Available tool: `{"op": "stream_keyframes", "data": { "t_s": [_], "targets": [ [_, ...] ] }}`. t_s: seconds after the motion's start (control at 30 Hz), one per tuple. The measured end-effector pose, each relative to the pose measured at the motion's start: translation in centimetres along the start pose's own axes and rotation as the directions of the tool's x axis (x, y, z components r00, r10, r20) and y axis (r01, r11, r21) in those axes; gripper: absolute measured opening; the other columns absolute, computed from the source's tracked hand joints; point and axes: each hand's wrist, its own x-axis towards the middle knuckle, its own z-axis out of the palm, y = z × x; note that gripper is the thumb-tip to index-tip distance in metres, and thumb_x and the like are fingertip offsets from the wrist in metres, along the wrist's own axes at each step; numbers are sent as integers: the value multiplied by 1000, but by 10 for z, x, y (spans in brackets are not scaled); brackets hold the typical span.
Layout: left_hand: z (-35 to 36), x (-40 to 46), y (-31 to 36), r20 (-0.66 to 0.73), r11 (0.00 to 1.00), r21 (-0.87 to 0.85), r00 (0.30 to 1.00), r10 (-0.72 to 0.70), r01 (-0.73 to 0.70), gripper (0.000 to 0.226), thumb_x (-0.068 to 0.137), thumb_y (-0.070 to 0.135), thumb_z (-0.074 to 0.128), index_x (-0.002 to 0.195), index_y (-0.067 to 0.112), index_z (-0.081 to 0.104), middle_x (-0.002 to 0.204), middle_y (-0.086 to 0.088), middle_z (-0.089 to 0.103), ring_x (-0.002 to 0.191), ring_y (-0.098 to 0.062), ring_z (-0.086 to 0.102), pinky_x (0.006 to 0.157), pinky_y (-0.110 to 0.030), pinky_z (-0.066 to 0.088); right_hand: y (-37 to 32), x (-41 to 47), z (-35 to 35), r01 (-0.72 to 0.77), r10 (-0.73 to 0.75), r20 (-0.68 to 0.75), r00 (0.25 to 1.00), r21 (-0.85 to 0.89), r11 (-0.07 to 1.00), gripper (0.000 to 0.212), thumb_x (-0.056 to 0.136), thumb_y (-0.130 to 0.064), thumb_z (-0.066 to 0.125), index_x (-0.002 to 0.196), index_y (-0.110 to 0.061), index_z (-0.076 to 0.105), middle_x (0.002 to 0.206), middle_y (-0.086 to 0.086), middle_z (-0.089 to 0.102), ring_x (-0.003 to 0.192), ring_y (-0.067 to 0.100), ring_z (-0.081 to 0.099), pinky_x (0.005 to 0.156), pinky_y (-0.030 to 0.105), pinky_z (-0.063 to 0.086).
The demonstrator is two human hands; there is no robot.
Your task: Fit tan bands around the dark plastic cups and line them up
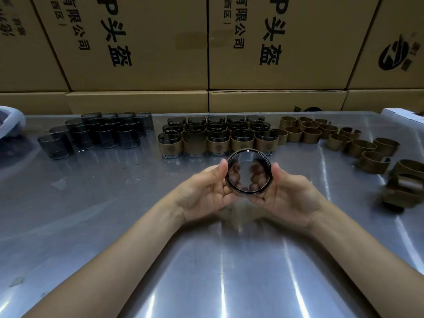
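Note:
Both my hands hold one dark see-through cup (249, 171) above the middle of the metal table, its open mouth turned toward me. My left hand (204, 191) grips its left side and my right hand (291, 196) its right side, fingertips showing through the bottom. Whether a tan band sits on this cup is hidden by its rim. Just behind it, banded cups (218, 140) stand in rows. Bare dark cups (101, 134) cluster at the back left. Loose tan bands (339, 140) spread over the back right.
Stacked cardboard boxes (206, 53) wall off the far edge of the table (206, 260). A white object (11, 122) sits at the left edge, a white box (403, 114) at the far right. A few bands (403, 189) lie near the right edge.

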Motion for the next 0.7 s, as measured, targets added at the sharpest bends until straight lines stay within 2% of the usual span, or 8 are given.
{"op": "stream_keyframes", "data": {
  "t_s": [0.1, 0.2, 0.27, 0.33, 0.4, 0.5, 0.6, 0.7],
  "targets": [
    [0, 1, -1, 97, 999, 24, 995, 39, -42, 37, 85, 44, 65, 111, 19, 73, 96, 9, 75, 98, -2, 68, 95, -19, 49, -1, -1, 2, 28, -28, 70, 997, 0, 1000, 42, 62, -49, 85, 95, -23, 78, 89, -7, 76, 91, 6, 70, 94, 24, 52],
    [0, 2, 0, 27, 997, 70, 999, 38, -40, 45, 73, 50, 77, 107, 20, 76, 104, 4, 74, 103, -6, 68, 91, -21, 52, -4, -3, 4, 19, -19, 50, 999, -7, 1000, 41, 62, -49, 85, 93, -23, 78, 89, -7, 75, 90, 6, 70, 91, 23, 52],
    [-4, 3, 1, -83, 997, 68, 996, 39, -33, 59, 64, 56, 82, 106, 16, 75, 113, -6, 71, 107, -18, 67, 94, -32, 53, -3, 0, 9, 0, -2, -68, 998, -28, 1000, 48, 65, -54, 79, 99, -19, 78, 98, 2, 74, 94, 15, 70, 88, 30, 55],
    [0, 8, 2, -242, 989, 148, 969, 44, -8, 68, 66, 72, 65, 96, 12, 74, 106, -20, 66, 100, -34, 62, 93, -46, 48, 4, 6, 17, -29, 5, -322, 947, -69, 997, 61, 70, -63, 63, 94, -9, 75, 95, 15, 71, 89, 26, 67, 81, 39, 54],
    [12, 14, -3, -392, 963, 270, 911, 124, -15, 68, 72, 80, 41, 65, 17, 66, 77, -16, 57, 73, -28, 52, 72, -37, 41, 13, 12, 28, 37, -113, -539, 835, -150, 988, 55, 70, -65, 57, 71, -11, 67, 73, 14, 62, 68, 25, 60, 71, 35, 49],
    [29, 21, -16, -467, 892, 434, 815, 343, -126, 67, 87, 72, 29, 46, 22, 45, 53, -3, 39, 52, -17, 35, 54, -31, 27, 17, 13, 43, 175, -357, -599, 717, -342, 923, 47, 69, -62, 57, 48, -21, 46, 48, -4, 44, 46, 9, 45, 50, 20, 41],
    [37, 20, -21, -436, 765, 611, 719, 540, -204, 64, 97, 59, 25, 44, 24, 35, 46, 9, 31, 46, -6, 29, 48, -20, 26, 15, 9, 50, 221, -430, -574, 697, -399, 890, 46, 70, -58, 56, 47, -20, 44, 43, -9, 42, 40, 4, 44, 41, 14, 38],
    [41, 19, -20, -402, 723, 647, 697, 594, -242, 55, 96, 46, 27, 48, 21, 31, 43, 13, 28, 42, -2, 27, 45, -13, 26, 14, 8, 52, 199, -440, -564, 699, -438, 877, 46, 73, -55, 54, 53, -15, 46, 44, -8, 45, 41, 4, 46, 42, 14, 39]
  ]
}}
